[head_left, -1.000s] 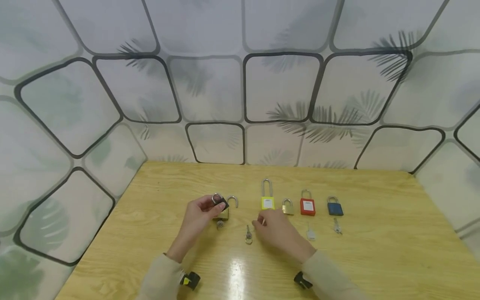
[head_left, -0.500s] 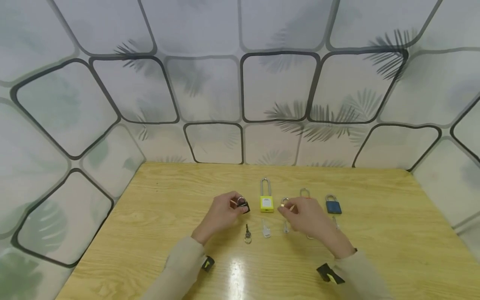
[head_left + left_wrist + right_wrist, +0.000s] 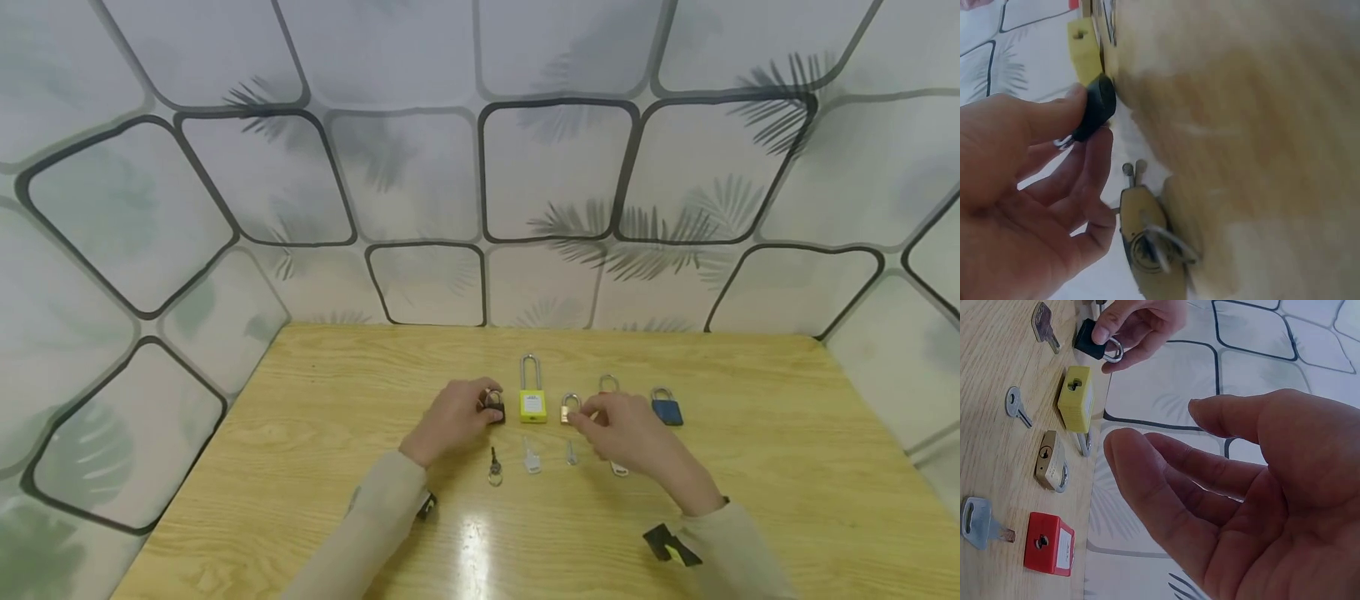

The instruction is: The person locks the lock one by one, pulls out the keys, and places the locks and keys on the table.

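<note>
My left hand (image 3: 455, 421) pinches a small black padlock (image 3: 494, 410) between thumb and fingers, just left of the yellow long-shackle padlock (image 3: 533, 406). In the left wrist view, a larger brass padlock (image 3: 1141, 219) with a key in it lies beside that hand; my left hand hides it from the head view. My right hand (image 3: 626, 427) is by the small brass padlock (image 3: 566, 414). The right wrist view shows its thumb and fingers apart, with nothing between them. Behind it the red padlock (image 3: 1047, 544) is mostly hidden in the head view.
A blue padlock (image 3: 667, 412) lies at the right of the row. Nearer to me lie a key on a ring (image 3: 495, 468), a pale-headed key (image 3: 532, 458) and a small key (image 3: 572, 454). The patterned wall (image 3: 555, 175) rises behind the wooden table (image 3: 337, 358).
My left hand has carried the black padlock rightward from above the larger brass padlock to beside the yellow one. My right hand has moved right, from near the keys to the small brass padlock.
</note>
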Demonstrator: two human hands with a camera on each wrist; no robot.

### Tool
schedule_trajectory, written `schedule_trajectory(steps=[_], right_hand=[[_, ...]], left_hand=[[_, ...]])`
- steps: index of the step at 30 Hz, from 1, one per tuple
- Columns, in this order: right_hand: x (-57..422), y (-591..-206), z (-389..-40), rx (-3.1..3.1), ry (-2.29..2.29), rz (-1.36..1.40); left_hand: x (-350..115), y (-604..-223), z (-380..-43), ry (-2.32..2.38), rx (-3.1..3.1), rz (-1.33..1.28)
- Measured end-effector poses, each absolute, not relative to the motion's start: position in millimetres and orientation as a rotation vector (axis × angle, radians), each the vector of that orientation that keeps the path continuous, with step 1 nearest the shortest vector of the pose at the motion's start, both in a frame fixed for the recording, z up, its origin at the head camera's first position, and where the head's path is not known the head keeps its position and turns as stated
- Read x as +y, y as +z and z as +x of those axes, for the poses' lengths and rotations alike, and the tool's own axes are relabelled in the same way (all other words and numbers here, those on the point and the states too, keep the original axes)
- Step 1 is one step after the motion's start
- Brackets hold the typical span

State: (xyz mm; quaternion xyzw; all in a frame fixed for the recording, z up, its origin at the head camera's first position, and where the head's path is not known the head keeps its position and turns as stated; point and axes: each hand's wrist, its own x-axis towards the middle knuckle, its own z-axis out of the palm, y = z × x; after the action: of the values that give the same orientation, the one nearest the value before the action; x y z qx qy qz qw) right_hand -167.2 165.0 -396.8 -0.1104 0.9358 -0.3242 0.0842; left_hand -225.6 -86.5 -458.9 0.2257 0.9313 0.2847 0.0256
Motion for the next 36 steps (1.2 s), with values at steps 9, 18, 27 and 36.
schedule_trajectory(steps=[9, 18, 27, 36], right_hand=[[166.7, -399.1, -166.1, 2.799, -0.966, -0.356], [169.0, -400.2, -164.4, 2.8, -0.968, -0.404], [172.4, -404.0, -162.7, 2.811, -0.944, -0.389], [174.5, -411.5, -159.8, 2.781, -0.934, -0.327]], left_hand=[[-88.4, -454.9, -231.9, 0.798, 2.856, 0.711], [-85.4, -454.4, -231.8, 0.824, 2.834, 0.693], [-85.7, -451.9, -230.8, 0.782, 2.832, 0.677], [-99.5, -453.0, -226.7, 0.872, 2.859, 0.59]])
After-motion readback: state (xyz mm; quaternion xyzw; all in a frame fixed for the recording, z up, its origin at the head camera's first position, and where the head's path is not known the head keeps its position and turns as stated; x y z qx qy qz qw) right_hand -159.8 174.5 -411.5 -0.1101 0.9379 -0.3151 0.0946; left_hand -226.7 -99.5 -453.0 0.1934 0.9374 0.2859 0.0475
